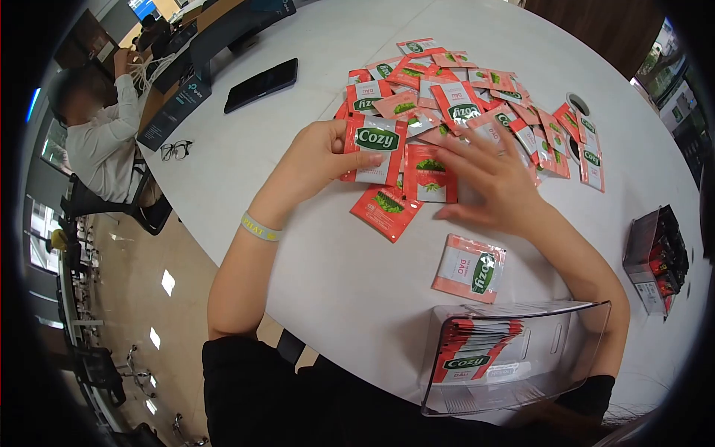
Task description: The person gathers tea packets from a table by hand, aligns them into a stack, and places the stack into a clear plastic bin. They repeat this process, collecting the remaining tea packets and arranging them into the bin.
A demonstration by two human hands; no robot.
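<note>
Red and white: one glossy, squarish Cozy sachet (376, 138) held, a loose pile of them (458, 104) beyond

In the head view, the left hand (319, 160) pinches this sachet, thumb across its printed front, at the near left edge of the pile on the white surface (328, 246). Its slightly longer axis points away from the wearer, label upright.

The right hand (491, 179) is spread, palm down, its fingers apart and gripping nothing visible; whether the fingertips touch the sachets below cannot be told. Just left of them lies a red, leaf-printed sachet (432, 182), between both hands, also longer away from the wearer; the right hand is nearer to it.

Closer to the wearer, a single pale-red-and-white sachet (469, 268) lies between the right hand and a clear plastic box (577, 350), which holds a row of upright red-and-white sachets (477, 350).
</note>
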